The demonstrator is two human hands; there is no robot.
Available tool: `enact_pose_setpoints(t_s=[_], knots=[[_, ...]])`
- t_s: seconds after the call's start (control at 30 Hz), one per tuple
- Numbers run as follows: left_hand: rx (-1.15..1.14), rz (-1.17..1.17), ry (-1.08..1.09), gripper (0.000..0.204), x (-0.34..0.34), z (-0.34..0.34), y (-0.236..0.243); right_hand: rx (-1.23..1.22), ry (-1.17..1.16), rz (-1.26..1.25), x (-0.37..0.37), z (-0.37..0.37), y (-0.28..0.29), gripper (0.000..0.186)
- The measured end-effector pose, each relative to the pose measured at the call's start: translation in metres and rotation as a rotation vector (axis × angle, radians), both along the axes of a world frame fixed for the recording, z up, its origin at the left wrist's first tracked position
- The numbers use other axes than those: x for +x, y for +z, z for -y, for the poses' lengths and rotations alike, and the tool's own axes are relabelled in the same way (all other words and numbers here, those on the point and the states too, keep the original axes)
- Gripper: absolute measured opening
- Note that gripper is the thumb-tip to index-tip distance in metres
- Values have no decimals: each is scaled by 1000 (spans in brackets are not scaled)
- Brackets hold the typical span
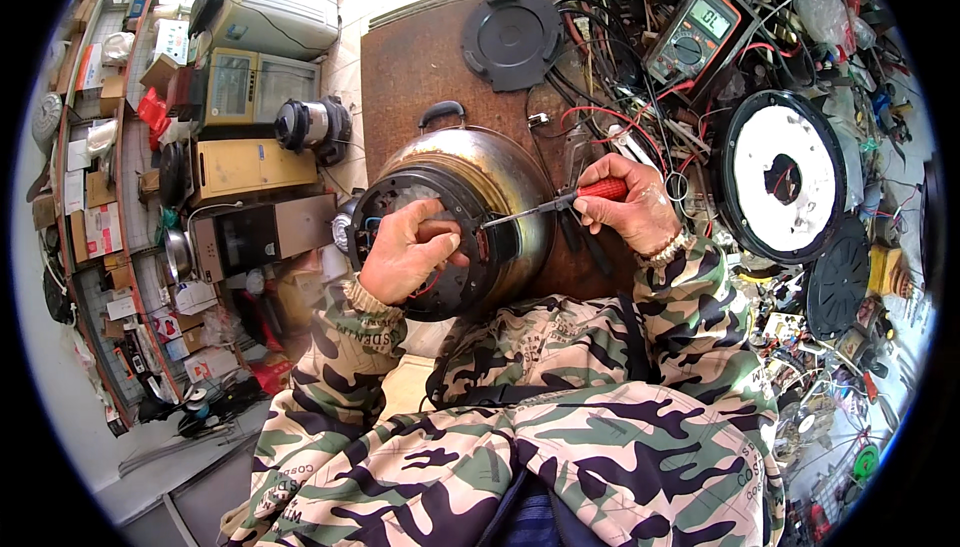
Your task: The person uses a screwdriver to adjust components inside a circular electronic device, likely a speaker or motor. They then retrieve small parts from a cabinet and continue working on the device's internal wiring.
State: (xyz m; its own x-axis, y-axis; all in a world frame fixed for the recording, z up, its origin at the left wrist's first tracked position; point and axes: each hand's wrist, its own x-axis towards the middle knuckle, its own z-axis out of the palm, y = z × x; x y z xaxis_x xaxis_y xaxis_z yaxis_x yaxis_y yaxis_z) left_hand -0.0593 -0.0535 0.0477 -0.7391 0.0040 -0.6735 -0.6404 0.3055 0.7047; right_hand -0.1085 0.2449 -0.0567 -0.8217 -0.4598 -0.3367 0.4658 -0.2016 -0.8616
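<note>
A rounded metal pot (525, 169) lies on its side on a brown worktop (405, 67), its steel stained brown. The round black base (460, 292) faces left, with red and blue wires showing in it. My right hand (632, 209) grips a screwdriver (602, 190) by its red handle. The shaft points left, its tip at a dark part on the base's rim. Over the base is my left hand (408, 252), fingers curled in and thumb close to them. Whatever those fingers hold, if anything, is hidden.
Behind the pot lies a round black cover (512, 39). A multimeter (697, 35) stands at the back right among tangled cables. A ring-shaped black part with a white inside (780, 175) sits at the right, above a dark vented disc (838, 277). Boxes and appliances (262, 82) fill the left.
</note>
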Motion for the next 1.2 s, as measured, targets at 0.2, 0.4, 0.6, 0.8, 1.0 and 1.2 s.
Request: enact_pose_setpoints(t_s=[0.2,0.4,0.6,0.8,1.0,1.2], knots=[[-68,-46,-103,51,0,0,-1,21,-2,14,5,1,5,21],[-158,-64,-151,49,-2,-3,-5,21,-22,-11,8,0,2,20],[-223,-101,-118,54,7,-3,-11,5,-33,32,13,0,2,20],[-203,-168,-92,55,14,-4,-18,-17,-44,22,15,0,-6,19],[-150,-214,-98,54,17,5,-28,-2,-37,16,14,-1,-8,19],[-153,-240,-110,53,18,6,-30,-22,-5,31,9,-1,-4,20]])
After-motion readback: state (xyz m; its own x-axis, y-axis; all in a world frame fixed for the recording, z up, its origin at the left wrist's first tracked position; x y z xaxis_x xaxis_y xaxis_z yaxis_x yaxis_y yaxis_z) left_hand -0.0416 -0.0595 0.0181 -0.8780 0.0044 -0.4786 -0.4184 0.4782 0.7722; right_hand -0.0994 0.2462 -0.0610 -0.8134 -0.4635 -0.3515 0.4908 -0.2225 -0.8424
